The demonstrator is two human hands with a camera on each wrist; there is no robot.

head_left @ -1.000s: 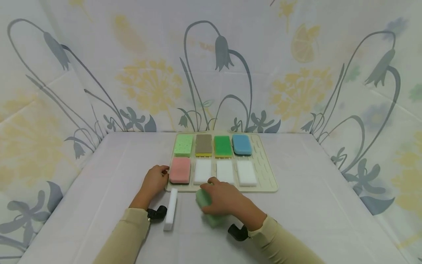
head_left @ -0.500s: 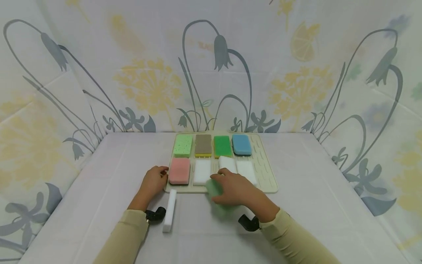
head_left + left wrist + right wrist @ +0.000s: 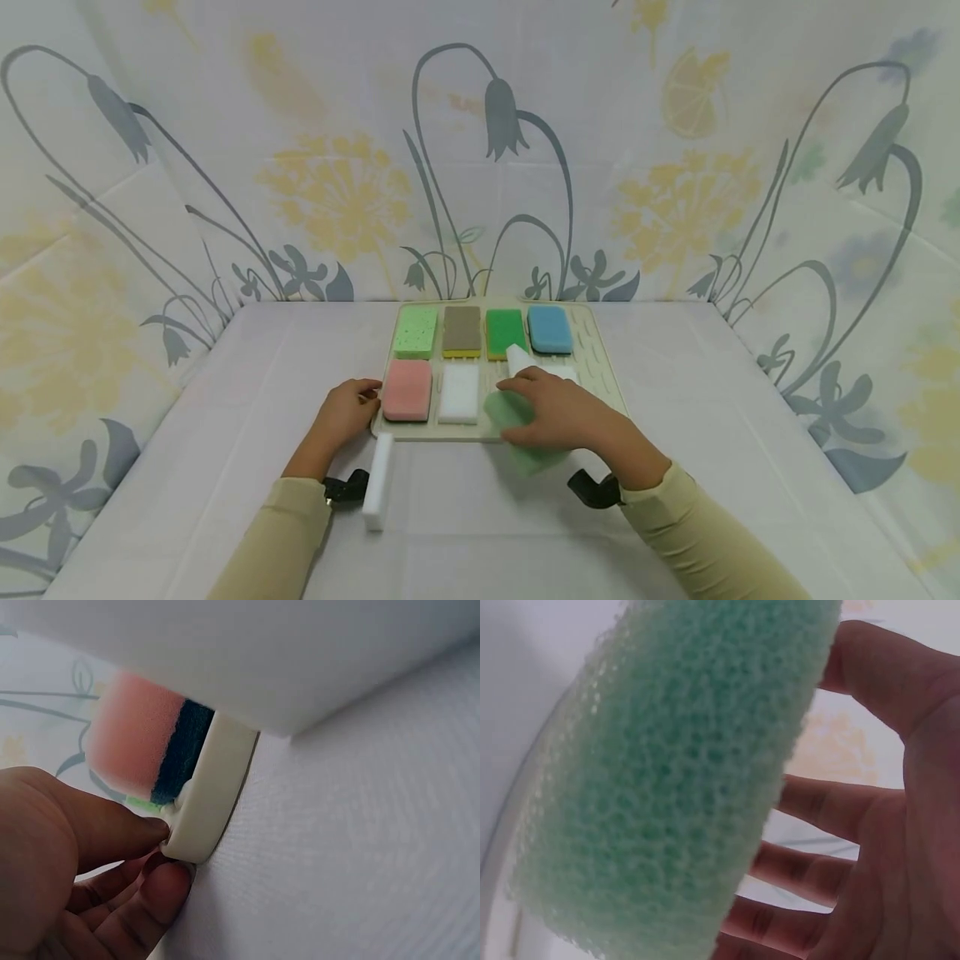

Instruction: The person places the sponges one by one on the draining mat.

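My left hand pinches the left edge of a cream ridged tray, thumb above and fingers at its side and underneath, as the left wrist view shows. Beside it a pink sponge with a dark scouring layer lies on the tray. My right hand grips a pale green, open-pored sponge over the tray's front edge. A white sponge stands tilted just beyond its fingers; whether they touch it is hidden. Another white sponge is mostly covered by this hand.
Along the tray's back row lie a light green sponge, a brown-and-yellow sponge, a dark green sponge and a blue sponge. A white sponge lies in front. Near the left wrist, a white block stands on the table.
My right hand has moved right and forward with the green sponge, from the table to over the tray's front edge. One white sponge has shifted backward and tilted. The left hand stays put.
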